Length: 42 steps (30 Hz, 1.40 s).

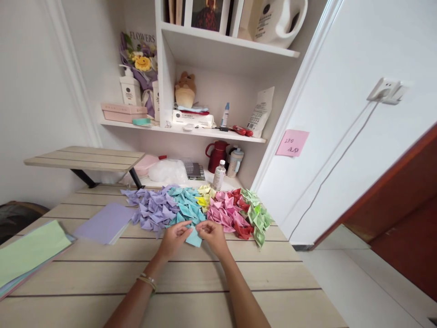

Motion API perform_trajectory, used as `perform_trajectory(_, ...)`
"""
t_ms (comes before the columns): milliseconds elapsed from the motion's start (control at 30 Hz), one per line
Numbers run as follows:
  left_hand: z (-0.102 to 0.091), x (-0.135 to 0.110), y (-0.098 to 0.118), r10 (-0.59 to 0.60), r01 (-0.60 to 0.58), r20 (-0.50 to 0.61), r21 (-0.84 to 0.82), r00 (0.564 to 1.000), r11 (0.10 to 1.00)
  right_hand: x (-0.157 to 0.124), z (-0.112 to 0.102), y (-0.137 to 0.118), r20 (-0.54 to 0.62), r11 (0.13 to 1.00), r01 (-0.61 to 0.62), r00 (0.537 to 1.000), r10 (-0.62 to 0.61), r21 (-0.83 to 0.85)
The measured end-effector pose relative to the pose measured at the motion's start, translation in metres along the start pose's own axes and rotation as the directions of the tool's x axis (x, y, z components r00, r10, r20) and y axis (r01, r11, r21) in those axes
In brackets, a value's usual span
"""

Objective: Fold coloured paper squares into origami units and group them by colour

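A light-blue sheet of paper (194, 239), partly folded, sits between my two hands above the table. My left hand (175, 238) pinches its left side with thumb and fingers. On the other side, my right hand (212, 235) closes its fingertips on the upper right edge. My fingers hide part of the folds. Just beyond them lies a heap of folded paper boats: purple boats (155, 209), blue boats (186, 202), a few yellow boats (204, 200), pink boats (223, 212), red boats (244, 231) and green boats (260, 218).
Purple paper sheets (105, 222) and a green-topped paper stack (32, 250) lie left on the slatted table (164, 303). A small raised stand (85, 157) is behind them. A clear bottle (219, 176) stands behind the boats, below shelves (191, 130).
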<state>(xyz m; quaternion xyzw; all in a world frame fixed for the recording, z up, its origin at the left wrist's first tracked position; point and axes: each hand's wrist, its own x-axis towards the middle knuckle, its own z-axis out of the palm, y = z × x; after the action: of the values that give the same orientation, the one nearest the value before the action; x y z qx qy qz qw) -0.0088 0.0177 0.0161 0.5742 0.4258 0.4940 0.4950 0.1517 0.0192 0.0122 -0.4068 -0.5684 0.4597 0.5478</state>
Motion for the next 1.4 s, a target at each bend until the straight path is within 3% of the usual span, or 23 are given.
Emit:
perform_trajectory(100, -0.002, 0.002, -0.001, -0.113, 0.116, 0.055, -0.062, 0.992, 0.991, 0.001, 0.000, -0.001, 0.012, 0.995, -0.003, 1.000, 0.002, 0.104)
perform_trajectory(233, -0.001, 0.005, -0.003, -0.204, 0.208, 0.045, -0.278, 0.978, 0.938, 0.003, -0.001, -0.005, -0.082, 0.974, 0.040, 0.996, -0.022, 0.221)
perform_trajectory(433, 0.007, 0.002, -0.001, -0.164, 0.164, 0.040, -0.470, 0.986, 0.867, 0.001, 0.002, -0.005, -0.115, 0.998, 0.053, 0.992, -0.049, 0.027)
perform_trajectory(533, 0.010, -0.001, 0.003, -0.156, 0.178, 0.086, -0.434, 0.984, 0.883, 0.000, 0.007, -0.003, -0.121, 0.997, 0.023, 0.993, -0.014, 0.070)
perform_trajectory(633, 0.010, -0.003, 0.007, -0.138, 0.166, 0.117, -0.279, 0.984, 0.946, -0.002, 0.010, -0.004, -0.115, 0.990, -0.015, 0.993, 0.032, 0.141)
perform_trajectory(767, 0.004, -0.003, 0.010, -0.041, 0.044, 0.030, -0.126, 0.999, 0.991, -0.004, 0.008, -0.008, -0.055, 0.987, -0.014, 0.998, 0.024, 0.163)
perform_trajectory(867, -0.002, -0.001, 0.009, -0.008, 0.004, -0.023, -0.165, 1.000, 0.986, -0.004, 0.003, -0.010, -0.001, 0.991, 0.009, 1.000, -0.009, 0.132)
perform_trajectory(1067, -0.008, 0.002, 0.004, -0.026, 0.021, -0.019, -0.222, 0.999, 0.975, -0.003, -0.003, -0.012, 0.057, 0.992, 0.040, 0.997, -0.048, 0.123)
perform_trajectory(1400, 0.000, -0.002, 0.009, -0.034, 0.026, -0.035, -0.207, 0.999, 0.978, -0.001, 0.005, -0.009, -0.052, 0.984, 0.011, 0.999, -0.002, 0.179)
